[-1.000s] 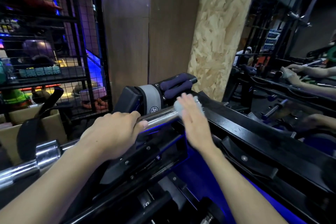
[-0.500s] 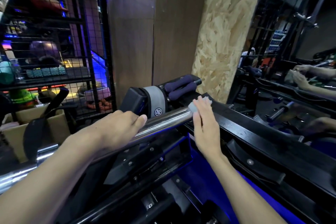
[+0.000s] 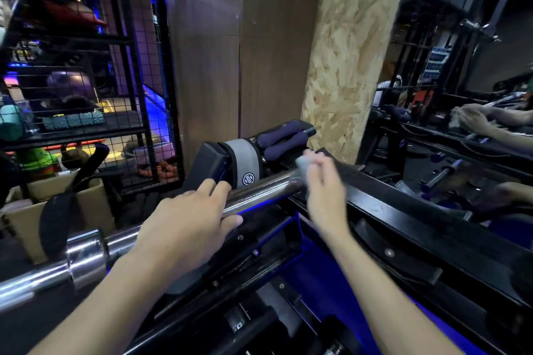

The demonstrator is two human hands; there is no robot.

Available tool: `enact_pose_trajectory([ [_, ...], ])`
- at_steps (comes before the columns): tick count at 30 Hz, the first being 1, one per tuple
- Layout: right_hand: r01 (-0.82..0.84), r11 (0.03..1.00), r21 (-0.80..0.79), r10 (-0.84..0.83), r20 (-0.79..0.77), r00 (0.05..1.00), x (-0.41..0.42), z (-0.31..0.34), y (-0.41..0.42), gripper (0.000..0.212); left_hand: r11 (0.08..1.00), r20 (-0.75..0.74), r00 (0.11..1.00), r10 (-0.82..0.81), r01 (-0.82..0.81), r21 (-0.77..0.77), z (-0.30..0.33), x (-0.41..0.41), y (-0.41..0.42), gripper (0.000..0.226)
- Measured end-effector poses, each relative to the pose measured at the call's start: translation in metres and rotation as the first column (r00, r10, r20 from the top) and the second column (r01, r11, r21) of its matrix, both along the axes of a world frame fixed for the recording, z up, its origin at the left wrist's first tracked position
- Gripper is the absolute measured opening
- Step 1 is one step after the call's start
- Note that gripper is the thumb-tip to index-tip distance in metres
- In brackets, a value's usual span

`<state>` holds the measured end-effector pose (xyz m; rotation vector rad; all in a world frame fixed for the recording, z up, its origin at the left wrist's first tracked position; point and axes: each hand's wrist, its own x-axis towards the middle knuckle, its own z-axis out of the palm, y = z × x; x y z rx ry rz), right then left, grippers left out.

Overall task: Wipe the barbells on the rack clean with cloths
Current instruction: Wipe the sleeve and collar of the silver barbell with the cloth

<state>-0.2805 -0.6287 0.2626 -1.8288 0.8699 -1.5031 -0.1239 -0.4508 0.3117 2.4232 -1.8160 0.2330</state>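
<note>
My left hand (image 3: 184, 222) sits on top of the chrome barbell (image 3: 259, 190), fingers (image 3: 215, 186) draped over the far side and thumb along the near side, curled round the bar. The bar runs from lower left up toward the middle, lying across the black rack (image 3: 403, 222); its collar (image 3: 86, 256) shows at lower left. My right hand (image 3: 323, 190) is at the bar's far end, motion-blurred, with a pale cloth (image 3: 302, 164) bunched at the fingertips and pressed against the bar end. Fingers there look bent onto the cloth; exact grip hard to read through the blur. Just behind the bar: a black pad with a grey strap (image 3: 245, 158) and two purple foam grips (image 3: 282, 138). An OSB panel (image 3: 346, 52) stands behind those, next to brown wall panels. At left there's a wire-mesh cage (image 3: 86, 95) with assorted gear on its shelves, and a cardboard box (image 3: 57, 210) with a black strap hanging over it. A mirror (image 3: 461, 95) at right shows reflected arms.
</note>
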Motion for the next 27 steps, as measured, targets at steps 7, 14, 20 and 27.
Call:
enact_pose_trajectory([
  [7, -0.137, 0.950, -0.280, 0.071, -0.234, 0.970, -0.001, -0.025, -0.015, 0.032, 0.996, -0.096, 0.994, -0.060, 0.066, 0.062, 0.005, 0.020, -0.006, 0.038],
  [14, -0.267, 0.884, -0.384, 0.150, -0.308, 0.939, 0.019, -0.037, 0.037, 0.023, 0.991, -0.180, 0.977, -0.117, 0.127, 0.047, 0.005, 0.030, -0.013, 0.042],
  [20, 0.024, 0.993, -0.116, -0.044, -0.176, 0.983, 0.009, -0.017, -0.017, 0.049, 0.989, -0.247, 0.961, -0.128, 0.144, 0.047, 0.007, 0.037, -0.016, 0.051],
  [27, -0.153, 0.923, -0.354, 0.060, -0.260, 0.964, -0.011, -0.029, -0.019, 0.040, 0.978, -0.399, 0.908, -0.128, 0.182, 0.102, 0.015, 0.039, -0.016, 0.065],
])
